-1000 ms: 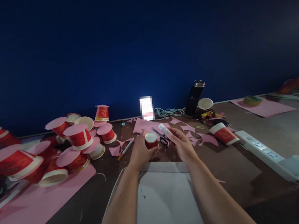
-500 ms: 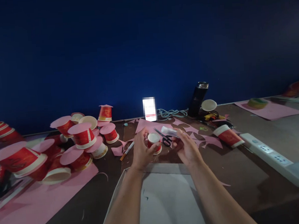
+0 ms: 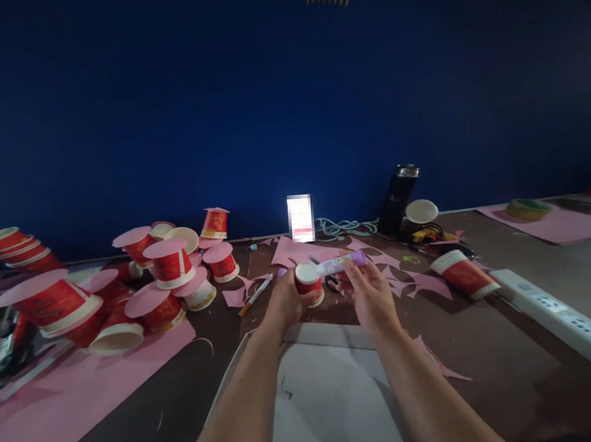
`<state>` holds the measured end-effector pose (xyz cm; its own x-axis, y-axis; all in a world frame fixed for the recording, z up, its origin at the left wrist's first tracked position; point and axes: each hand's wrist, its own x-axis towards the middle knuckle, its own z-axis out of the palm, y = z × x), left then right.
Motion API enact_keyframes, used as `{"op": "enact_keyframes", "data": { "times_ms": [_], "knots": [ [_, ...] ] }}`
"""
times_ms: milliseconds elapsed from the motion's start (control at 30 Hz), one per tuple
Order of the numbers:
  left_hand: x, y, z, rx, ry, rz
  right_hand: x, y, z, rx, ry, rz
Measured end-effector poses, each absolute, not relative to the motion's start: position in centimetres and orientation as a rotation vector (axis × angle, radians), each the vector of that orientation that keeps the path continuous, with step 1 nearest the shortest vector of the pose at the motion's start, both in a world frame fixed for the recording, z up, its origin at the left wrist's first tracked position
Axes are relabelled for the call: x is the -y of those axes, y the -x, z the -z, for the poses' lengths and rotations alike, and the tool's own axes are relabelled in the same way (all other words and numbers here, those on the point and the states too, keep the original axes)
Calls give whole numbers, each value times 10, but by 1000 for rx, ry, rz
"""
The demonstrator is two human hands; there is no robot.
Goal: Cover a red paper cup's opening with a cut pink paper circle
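Wrapped round the side of a red paper cup [image 3: 309, 284] with a white rim on top is my left hand [image 3: 284, 300]. A small purple cap [image 3: 281, 273] shows at the fingers of that hand. My right hand [image 3: 371, 294] grips a white glue stick with a purple end [image 3: 334, 266], its tip pointing left at the cup's rim. Dark scissors [image 3: 333, 283] lie partly hidden between my hands. Behind them is a sheet of pink paper [image 3: 297, 249].
Several red cups with pink discs [image 3: 168, 265] crowd the left. A marker [image 3: 257, 294] lies near my left hand. Pink scraps [image 3: 424, 281], a tipped cup [image 3: 461, 274], a black flask [image 3: 398, 198] and a power strip [image 3: 556, 312] are on the right. A lit phone [image 3: 301, 218] stands behind.
My left hand has closed round the cup. The glue stick has turned level and its tip now reaches the cup's rim. The view has shifted slightly.
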<state>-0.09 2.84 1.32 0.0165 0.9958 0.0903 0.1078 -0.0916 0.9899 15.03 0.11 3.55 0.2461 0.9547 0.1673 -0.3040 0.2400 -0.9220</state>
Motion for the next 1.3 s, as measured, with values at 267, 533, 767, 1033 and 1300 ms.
{"op": "enact_keyframes", "data": {
  "times_ms": [267,533,767,1033,1300],
  "knots": [
    [-31,3,-10,-1423,-1791,-1150,1,-145,-35,1114,1052,-793],
    [-32,5,-7,-1444,-1904,-1073,-1,-150,-32,1250,1125,-680],
    [-35,5,-3,-1436,-1849,-1096,-1,-151,-35,1127,1154,-640],
    [-37,4,0,-1339,-1823,-1117,1,-139,-34,1222,1037,-718],
    [-36,5,-2,-1391,-1895,-1084,-1,-142,-32,1127,1057,-742]
  ]
}}
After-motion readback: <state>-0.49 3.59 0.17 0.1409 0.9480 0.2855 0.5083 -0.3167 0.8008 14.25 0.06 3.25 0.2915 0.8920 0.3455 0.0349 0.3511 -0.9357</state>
